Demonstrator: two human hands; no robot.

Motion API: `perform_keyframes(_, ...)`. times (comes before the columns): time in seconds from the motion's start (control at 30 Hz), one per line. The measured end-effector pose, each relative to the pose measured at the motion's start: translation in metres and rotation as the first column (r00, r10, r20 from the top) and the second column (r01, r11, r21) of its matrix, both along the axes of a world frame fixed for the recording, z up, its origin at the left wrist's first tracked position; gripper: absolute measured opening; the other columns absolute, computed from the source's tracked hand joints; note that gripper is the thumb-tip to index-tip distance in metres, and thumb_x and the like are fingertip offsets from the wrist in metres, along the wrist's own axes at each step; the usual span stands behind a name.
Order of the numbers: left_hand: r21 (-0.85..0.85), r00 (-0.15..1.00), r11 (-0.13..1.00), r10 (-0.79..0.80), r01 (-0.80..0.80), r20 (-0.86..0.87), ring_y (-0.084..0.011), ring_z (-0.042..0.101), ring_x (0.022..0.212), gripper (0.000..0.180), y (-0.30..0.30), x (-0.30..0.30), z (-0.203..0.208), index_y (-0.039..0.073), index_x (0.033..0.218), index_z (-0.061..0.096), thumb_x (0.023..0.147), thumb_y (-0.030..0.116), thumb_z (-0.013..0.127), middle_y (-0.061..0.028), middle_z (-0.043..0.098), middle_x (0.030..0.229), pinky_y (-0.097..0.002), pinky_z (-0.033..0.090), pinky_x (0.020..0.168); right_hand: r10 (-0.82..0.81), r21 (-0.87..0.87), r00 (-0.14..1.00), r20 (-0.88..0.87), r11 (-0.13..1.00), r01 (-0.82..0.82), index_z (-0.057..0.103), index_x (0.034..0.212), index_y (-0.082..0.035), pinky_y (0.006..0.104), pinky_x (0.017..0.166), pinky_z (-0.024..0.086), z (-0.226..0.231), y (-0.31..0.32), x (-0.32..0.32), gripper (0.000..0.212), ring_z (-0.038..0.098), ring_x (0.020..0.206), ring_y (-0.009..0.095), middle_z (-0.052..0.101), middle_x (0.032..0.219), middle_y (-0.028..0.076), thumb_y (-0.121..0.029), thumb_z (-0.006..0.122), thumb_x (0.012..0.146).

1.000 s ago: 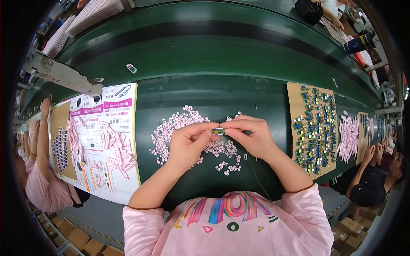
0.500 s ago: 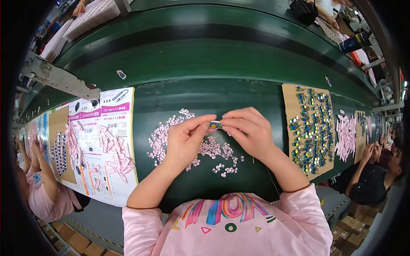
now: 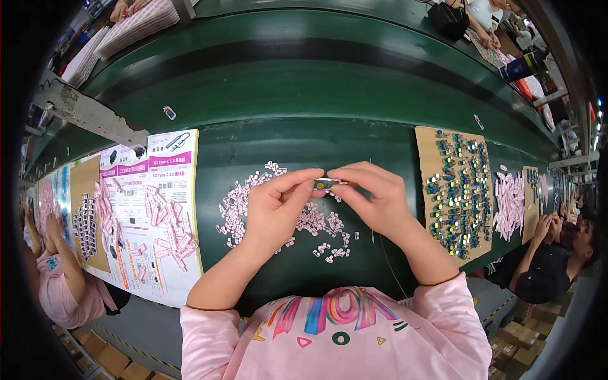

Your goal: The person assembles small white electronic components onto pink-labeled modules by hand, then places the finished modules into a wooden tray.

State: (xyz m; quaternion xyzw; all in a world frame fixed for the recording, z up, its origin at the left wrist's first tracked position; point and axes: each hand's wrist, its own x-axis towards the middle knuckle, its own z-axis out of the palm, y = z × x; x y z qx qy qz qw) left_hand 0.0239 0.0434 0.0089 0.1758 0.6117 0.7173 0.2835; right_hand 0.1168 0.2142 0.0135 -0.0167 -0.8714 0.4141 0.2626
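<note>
My left hand (image 3: 273, 212) pinches the left end of a small circuit board (image 3: 323, 185), blue-green with a round yellow part. From the other side the fingertips of my right hand (image 3: 375, 193) close on its right end, where a thin pale piece shows; its kind is unclear. Both hands hover over the dark green bench. Under and around them lies a loose pile of small pink plastic pieces (image 3: 237, 209), and several more pink pieces (image 3: 332, 252) are scattered nearer my body. My fingers hide part of the board.
Cardboard (image 3: 425, 144) on the right carries rows of similar boards (image 3: 465, 190), with pink strips (image 3: 508, 206) beyond. Longer pink casings (image 3: 168, 221) lie on printed sheets (image 3: 183, 282) at left. A green conveyor (image 3: 304, 95) runs along the far side, below a metal bar (image 3: 95, 117). Co-workers sit at both sides.
The board between my fingers has turned slightly, so its face shows more. My right fingertips have shifted a little to the right. Small items on the conveyor have moved left.
</note>
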Motion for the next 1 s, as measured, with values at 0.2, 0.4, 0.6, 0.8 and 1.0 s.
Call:
perform_keyframes(0.2, -0.048, 0.997, 0.999, -0.012, 0.015, 0.076, -0.0113, 0.069, 0.076, 0.022, -0.001, 0.001, -0.005, 0.001, 0.111, 0.072, 0.092, -0.001, 0.061, -0.005, 0.068, 0.078, -0.0167, 0.05, 0.063, 0.131, -0.422, 0.957, 0.257, 0.906, -0.011, 0.074, 0.102, -0.004, 0.022, 0.065, 0.05, -0.013, 0.006, 0.002, 0.024, 0.062, 0.077, 0.013, 0.07, 0.097, 0.004, 0.001, 0.075, 0.078)
perform_keyframes(0.4, -0.047, 0.984, 0.999, 0.008, 0.0, 0.176, -0.0141, 0.072, 0.083, 0.022, 0.0, 0.001, -0.007, 0.0, 0.11, 0.072, 0.092, -0.002, 0.061, -0.0075, 0.07, 0.083, -0.0165, 0.05, 0.064, 0.075, -0.328, 0.988, 0.133, 0.944, -0.028, 0.072, 0.108, -0.005, 0.0205, 0.063, 0.048, -0.014, -0.004, 0.002, 0.032, 0.061, 0.074, 0.012, 0.07, 0.097, 0.005, 0.001, 0.077, 0.077)
perform_keyframes(0.6, -0.034, 0.986, 0.999, 0.006, 0.0, 0.166, -0.0138, 0.072, 0.083, 0.022, 0.0, 0.002, -0.008, 0.0, 0.11, 0.072, 0.092, -0.002, 0.061, -0.0076, 0.07, 0.083, -0.0167, 0.05, 0.064, 0.032, -0.219, 0.999, 0.033, 0.975, -0.024, 0.071, 0.107, -0.001, 0.0201, 0.065, 0.051, -0.019, -0.007, 0.007, 0.034, 0.062, 0.074, 0.012, 0.069, 0.1, 0.009, 0.007, 0.076, 0.075)
perform_keyframes(0.8, -0.069, 0.992, 0.998, 0.009, 0.0, 0.127, -0.0134, 0.072, 0.084, 0.022, 0.0, 0.003, -0.008, 0.001, 0.11, 0.073, 0.092, -0.002, 0.061, -0.0076, 0.07, 0.084, -0.0169, 0.05, 0.064, 0.063, -0.291, 0.996, 0.066, 0.956, -0.041, 0.071, 0.106, 0.0, 0.0205, 0.066, 0.052, -0.024, -0.005, 0.009, 0.031, 0.062, 0.075, 0.013, 0.069, 0.102, 0.009, 0.007, 0.075, 0.076)
perform_keyframes(1.0, -0.043, 0.998, 0.999, 0.007, -0.005, 0.057, -0.0134, 0.072, 0.086, 0.022, -0.001, 0.008, -0.014, 0.001, 0.111, 0.072, 0.092, -0.001, 0.06, -0.0066, 0.07, 0.084, -0.0171, 0.051, 0.065, 0.09, -0.444, 0.98, 0.18, 0.896, -0.001, 0.072, 0.105, -0.001, 0.0198, 0.065, 0.051, -0.026, -0.002, 0.009, 0.028, 0.062, 0.074, 0.012, 0.069, 0.101, 0.008, 0.006, 0.074, 0.078)
